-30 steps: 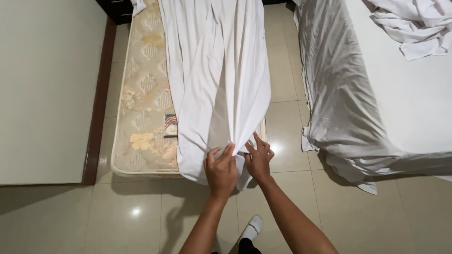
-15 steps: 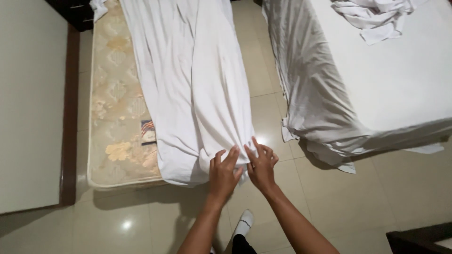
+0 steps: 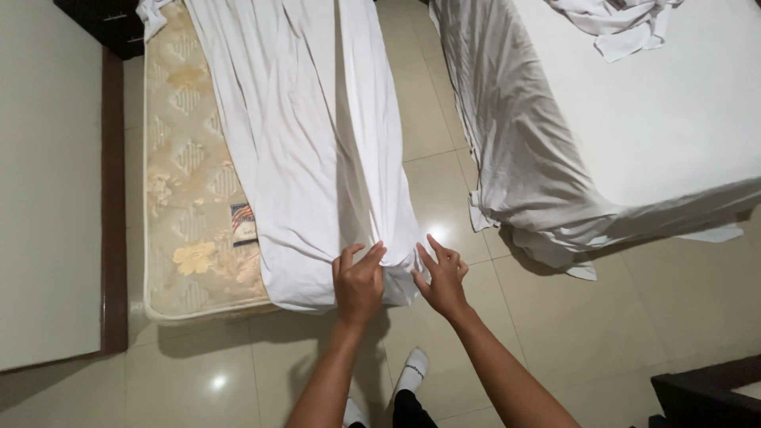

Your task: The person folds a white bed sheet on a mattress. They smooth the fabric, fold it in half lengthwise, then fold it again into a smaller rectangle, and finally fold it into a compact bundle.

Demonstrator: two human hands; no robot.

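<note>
A white sheet [image 3: 305, 143] lies lengthwise over a bare mattress [image 3: 186, 182], covering its right part and hanging over the foot end. From the foot edge its folds fan out toward 12 o'clock.

The left hand [image 3: 358, 281] is clamped on a bunch of the sheet at that edge, fingers curled with cloth pinched between thumb and fingers. The right hand [image 3: 442, 277] is just beside it at 3 o'clock, fingers spread and unclenched, fingertips touching the sheet's corner; whether it grips any cloth I cannot tell. The two hands are near each other but apart.

A small label [image 3: 243, 223] shows on the mattress at 9 o'clock from the hands. At 2 o'clock stands a second bed [image 3: 634, 135] under a white cover, with crumpled linen [image 3: 614, 24] at its far end. A socked foot [image 3: 412, 371] rests on the tiled floor [image 3: 444, 143] at 6 o'clock. A pale wall [image 3: 47, 182] runs along 9 o'clock.
</note>
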